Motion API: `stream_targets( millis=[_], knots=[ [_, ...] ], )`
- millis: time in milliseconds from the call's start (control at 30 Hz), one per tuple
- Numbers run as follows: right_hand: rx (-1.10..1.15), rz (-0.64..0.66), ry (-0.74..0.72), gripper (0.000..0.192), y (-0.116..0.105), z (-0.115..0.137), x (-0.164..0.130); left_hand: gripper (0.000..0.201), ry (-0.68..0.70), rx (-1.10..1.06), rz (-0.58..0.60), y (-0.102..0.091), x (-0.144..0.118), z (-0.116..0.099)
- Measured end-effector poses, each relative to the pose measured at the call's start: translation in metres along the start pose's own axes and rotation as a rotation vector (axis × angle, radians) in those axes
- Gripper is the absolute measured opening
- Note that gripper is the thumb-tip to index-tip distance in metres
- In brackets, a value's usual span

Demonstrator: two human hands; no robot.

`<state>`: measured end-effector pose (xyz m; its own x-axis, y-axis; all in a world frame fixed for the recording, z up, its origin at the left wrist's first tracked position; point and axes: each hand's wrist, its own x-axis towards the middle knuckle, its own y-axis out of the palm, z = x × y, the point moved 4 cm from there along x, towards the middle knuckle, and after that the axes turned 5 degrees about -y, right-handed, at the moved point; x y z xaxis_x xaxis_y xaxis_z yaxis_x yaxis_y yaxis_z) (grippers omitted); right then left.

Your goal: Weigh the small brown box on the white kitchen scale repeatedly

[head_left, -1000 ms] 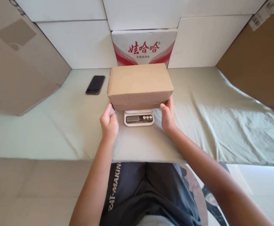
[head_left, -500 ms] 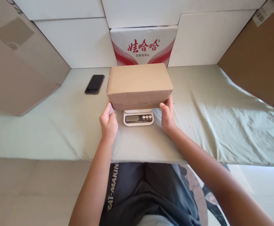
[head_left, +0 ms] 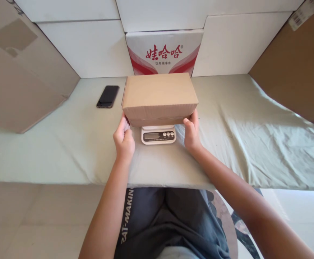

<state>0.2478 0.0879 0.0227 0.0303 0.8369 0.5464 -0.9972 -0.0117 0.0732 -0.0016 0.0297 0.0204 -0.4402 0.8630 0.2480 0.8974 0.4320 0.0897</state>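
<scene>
A green cloth covers the desk (head_left: 254, 144). At its middle a cardboard box (head_left: 159, 97) sits on a small white scale (head_left: 158, 135). The left hand (head_left: 124, 138) and right hand (head_left: 191, 133) grip the box's lower front corners. A phone (head_left: 107, 96) lies left of the box.

The closed brown cardboard box (head_left: 159, 97) sits in the middle. Left of it lies a flat black phone (head_left: 108, 96). Right of it, the green cloth (head_left: 240, 122) is bare. Behind it stands a red-and-white carton (head_left: 164, 54).
</scene>
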Motion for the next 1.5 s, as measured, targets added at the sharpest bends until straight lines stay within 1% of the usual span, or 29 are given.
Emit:
stream_targets(
  millis=[167,267,400,600,733,867,1033,1233,1367,1500],
  knots=[
    [-0.01,-0.048,-0.013,0.065,-0.006,-0.007,0.003,0.068,0.056,-0.033,-0.121,-0.007,0.004,0.007],
    [-0.045,-0.049,-0.011,0.069,-0.009,-0.011,0.005,0.066,0.05,-0.055,-0.15,-0.008,0.005,0.011],
    [-0.088,-0.051,-0.009,0.067,-0.012,-0.012,0.008,0.065,0.013,-0.029,-0.154,-0.005,0.006,0.012],
    [-0.074,-0.056,-0.004,0.064,-0.015,-0.012,0.014,0.063,-0.012,-0.042,-0.154,-0.006,0.009,0.012],
    [-0.032,-0.07,0.046,0.059,-0.018,-0.019,0.015,0.062,-0.002,-0.118,-0.184,-0.008,0.01,0.012],
    [0.026,-0.097,0.094,0.057,-0.021,-0.026,0.017,0.062,-0.002,-0.142,-0.19,-0.008,0.011,0.013],
    [0.063,-0.109,0.105,0.056,-0.021,-0.027,0.017,0.06,-0.004,-0.132,-0.17,-0.007,0.012,0.013],
    [0.069,-0.111,0.151,0.056,-0.018,-0.028,0.015,0.062,-0.018,-0.146,-0.217,-0.008,0.014,0.012],
    [0.059,-0.112,0.147,0.059,-0.016,-0.029,0.014,0.058,-0.033,-0.146,-0.194,-0.007,0.015,0.011],
    [0.068,-0.113,0.121,0.059,-0.014,-0.029,0.012,0.056,-0.019,-0.143,-0.166,-0.007,0.016,0.01]
  ],
)
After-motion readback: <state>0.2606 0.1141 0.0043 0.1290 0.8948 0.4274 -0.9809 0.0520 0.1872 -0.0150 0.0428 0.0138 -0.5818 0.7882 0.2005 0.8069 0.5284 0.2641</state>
